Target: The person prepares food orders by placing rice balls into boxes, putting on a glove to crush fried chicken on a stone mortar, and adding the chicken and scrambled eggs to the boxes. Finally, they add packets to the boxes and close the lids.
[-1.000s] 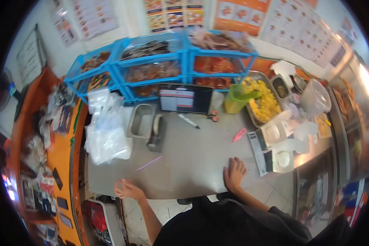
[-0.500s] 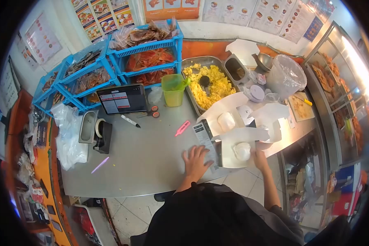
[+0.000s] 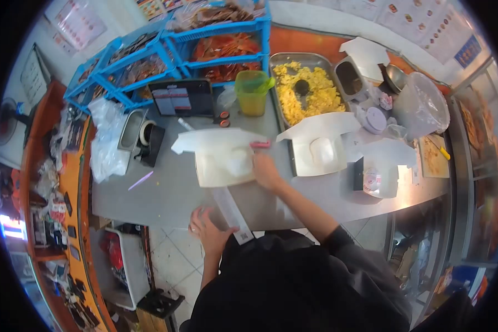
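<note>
An open white takeaway box (image 3: 211, 167) stands on the steel table, its lid folded back. A blurred whitish mound lies inside. My right hand (image 3: 265, 171) is closed on the right wall of this box. At the table's front edge, my left hand (image 3: 207, 232) rests with fingers spread, its thumb on a long printed paper slip (image 3: 232, 214). The slip's far end reaches the box. Just behind the box's right corner lies a pink highlighter (image 3: 260, 144). To the right stand a second open box (image 3: 337, 157) with a white mound and a third open box (image 3: 390, 185).
A steel tray (image 3: 282, 119) of yellow food, a green pitcher (image 3: 250, 97) and a tablet (image 3: 180, 99) stand at the back. Blue baskets (image 3: 221, 72) rise behind. A tape dispenser (image 3: 151, 149) and purple pen (image 3: 141, 180) are left; a cutting board (image 3: 434, 163) is right.
My right hand has moved the takeaway box left, in front of the tablet. The paper slip and my left hand have shifted left toward the front edge. The camera view has turned.
</note>
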The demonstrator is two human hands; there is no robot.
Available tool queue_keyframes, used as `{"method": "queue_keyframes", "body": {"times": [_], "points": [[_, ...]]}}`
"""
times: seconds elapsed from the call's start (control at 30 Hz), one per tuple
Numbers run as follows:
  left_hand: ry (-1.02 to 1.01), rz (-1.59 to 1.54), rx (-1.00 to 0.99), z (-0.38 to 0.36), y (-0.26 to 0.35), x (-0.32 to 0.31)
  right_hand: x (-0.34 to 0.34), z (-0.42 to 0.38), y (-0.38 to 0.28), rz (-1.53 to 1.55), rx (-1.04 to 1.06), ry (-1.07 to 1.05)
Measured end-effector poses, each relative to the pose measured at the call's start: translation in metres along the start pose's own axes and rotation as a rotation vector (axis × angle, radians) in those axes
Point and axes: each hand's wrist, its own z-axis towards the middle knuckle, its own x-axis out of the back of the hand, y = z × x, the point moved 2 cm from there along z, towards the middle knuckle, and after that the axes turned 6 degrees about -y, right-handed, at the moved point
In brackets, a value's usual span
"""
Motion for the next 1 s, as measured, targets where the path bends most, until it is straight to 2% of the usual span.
{"method": "queue_keyframes", "body": {"times": [0.07,0.13,0.17,0.2,0.23,0.27,0.33,0.4,0.43,0.47,0.53,0.57,0.63,0.67,0.73,0.77,0.83,0.87,0.97,1.0], "points": [[-0.028,0.046,-0.019,0.007,-0.001,0.011,0.021,0.014,-0.020,0.044,0.061,-0.059],[-0.048,0.090,-0.229,0.018,-0.005,0.018,0.060,0.003,-0.046,0.060,-0.017,0.070],[-0.071,0.036,-0.216,0.024,-0.012,0.018,0.080,-0.009,-0.043,-0.056,-0.013,0.137],[-0.067,0.037,-0.199,0.030,-0.015,0.020,0.105,-0.022,-0.047,-0.115,-0.112,0.386],[-0.052,0.043,-0.249,0.037,-0.016,0.022,0.115,-0.031,-0.019,-0.268,-0.081,0.663],[-0.044,0.050,-0.299,0.041,-0.017,0.023,0.131,-0.038,0.003,-0.337,-0.276,0.618],[-0.103,0.050,-0.320,0.056,-0.018,0.021,0.139,-0.048,0.050,-0.591,-0.467,0.573],[-0.161,0.049,-0.355,0.072,-0.023,0.017,0.137,-0.047,0.094,-0.477,-0.523,0.467],[-0.163,0.064,-0.388,0.080,-0.025,0.016,0.134,-0.045,0.094,-0.360,-0.579,0.376],[-0.164,0.078,-0.422,0.087,-0.027,0.016,0.132,-0.048,0.091,-0.361,-0.581,0.372],[-0.173,0.086,-0.446,0.095,-0.028,0.019,0.132,-0.057,0.079,-0.393,-0.460,0.204],[-0.181,0.095,-0.470,0.096,-0.029,0.021,0.132,-0.059,0.073,-0.395,-0.466,0.203],[-0.176,0.083,-0.483,0.096,-0.033,0.019,0.129,-0.060,0.064,-0.245,-0.573,0.150],[-0.166,0.073,-0.492,0.096,-0.034,0.018,0.126,-0.059,0.058,-0.249,-0.575,0.151],[-0.168,0.075,-0.489,0.095,-0.035,0.017,0.113,-0.064,0.045,-0.375,-0.752,0.167],[-0.168,0.079,-0.487,0.095,-0.036,0.017,0.107,-0.068,0.037,-0.378,-0.761,0.169],[-0.187,0.062,-0.485,0.097,-0.039,0.014,0.101,-0.071,0.011,-0.498,-0.444,0.497],[-0.205,0.050,-0.474,0.097,-0.041,0.013,0.091,-0.072,0.003,-0.505,-0.437,0.496],[-0.215,0.053,-0.494,0.098,-0.042,0.018,0.065,-0.078,-0.007,-0.444,-0.401,0.306],[-0.208,0.050,-0.498,0.100,-0.042,0.018,0.062,-0.079,-0.011,-0.448,-0.397,0.313]]}}
